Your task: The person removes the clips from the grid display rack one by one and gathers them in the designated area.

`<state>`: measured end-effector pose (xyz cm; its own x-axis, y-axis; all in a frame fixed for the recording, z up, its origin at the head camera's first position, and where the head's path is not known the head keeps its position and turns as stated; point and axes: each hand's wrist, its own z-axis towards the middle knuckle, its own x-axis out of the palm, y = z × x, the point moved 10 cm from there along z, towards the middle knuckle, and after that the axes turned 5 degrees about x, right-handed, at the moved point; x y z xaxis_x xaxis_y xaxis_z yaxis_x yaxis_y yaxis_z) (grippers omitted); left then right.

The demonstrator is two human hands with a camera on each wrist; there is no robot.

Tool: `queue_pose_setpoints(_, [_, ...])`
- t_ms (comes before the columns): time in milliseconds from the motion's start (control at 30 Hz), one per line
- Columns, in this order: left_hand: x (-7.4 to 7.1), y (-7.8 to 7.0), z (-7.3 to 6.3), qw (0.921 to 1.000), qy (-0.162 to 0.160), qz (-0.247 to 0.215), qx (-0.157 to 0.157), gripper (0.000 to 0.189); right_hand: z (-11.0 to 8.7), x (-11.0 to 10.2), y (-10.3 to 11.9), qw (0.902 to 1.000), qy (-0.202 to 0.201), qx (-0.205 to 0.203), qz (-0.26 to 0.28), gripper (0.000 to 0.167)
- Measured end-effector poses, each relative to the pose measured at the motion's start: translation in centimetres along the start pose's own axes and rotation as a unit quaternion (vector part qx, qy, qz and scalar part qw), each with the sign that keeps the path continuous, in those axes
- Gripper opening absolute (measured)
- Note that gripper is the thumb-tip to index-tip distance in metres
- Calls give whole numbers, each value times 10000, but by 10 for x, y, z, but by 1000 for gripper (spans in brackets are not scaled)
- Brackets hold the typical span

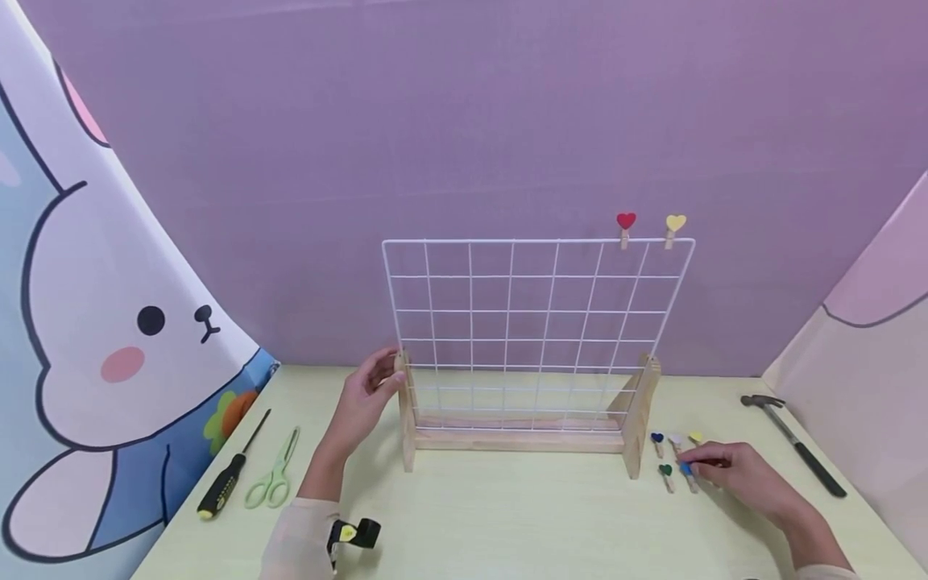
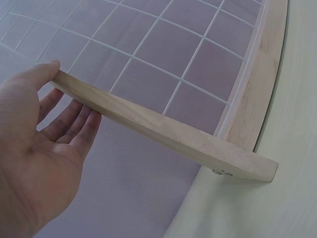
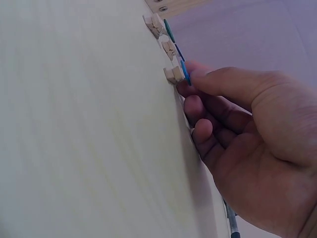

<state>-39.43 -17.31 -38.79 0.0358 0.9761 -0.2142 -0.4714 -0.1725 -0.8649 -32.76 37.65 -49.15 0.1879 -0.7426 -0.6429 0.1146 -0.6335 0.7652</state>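
Note:
A white wire grid (image 1: 532,311) stands upright in a wooden stand (image 1: 518,441). My left hand (image 1: 368,396) grips the top of the stand's left upright; in the left wrist view the thumb is on one side of the wood (image 2: 148,119) and the fingers are on the other. Over at the right, thumb and fingertips of my right hand (image 1: 743,477) pinch a small clothespin with a blue heart (image 3: 185,72), low at the table. Beside it lie heart clothespins in green (image 1: 665,470), dark blue (image 1: 657,440), white (image 1: 676,441) and yellow (image 1: 696,437).
A red heart clothespin (image 1: 626,221) and a yellow heart clothespin (image 1: 675,223) sit on the grid's top wire. A screwdriver (image 1: 225,483) and green scissors (image 1: 272,479) lie at the left, a hammer (image 1: 801,451) at the right. Purple cloth (image 1: 464,121) hangs behind the table.

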Motion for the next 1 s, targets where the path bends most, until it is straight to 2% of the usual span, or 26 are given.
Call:
queue_pose_setpoints(267, [-1, 0, 0, 10000, 18, 0, -20, 48, -2, -1, 2, 9999, -65, 151, -10, 27])
queue_pose_setpoints(467, [-1, -1, -1, 10000, 6, 25, -3, 49, -3, -4, -4, 9990, -19, 435, 43, 30])
queue_pose_setpoints(567, [-1, -1, -1, 10000, 12, 15, -28, 49, -6, -12, -4, 9986, -202, 484, -70, 30])
queue_pose_setpoints(833, [-1, -2, 1, 10000, 29, -4, -41, 49, -19, -42, 5, 9951, -816, 211, -524, 31])
queue_pose_setpoints(1000, [-2, -1, 0, 10000, 5, 6, -97, 49, -23, -65, 22, 9943, -1016, 81, -315, 33])
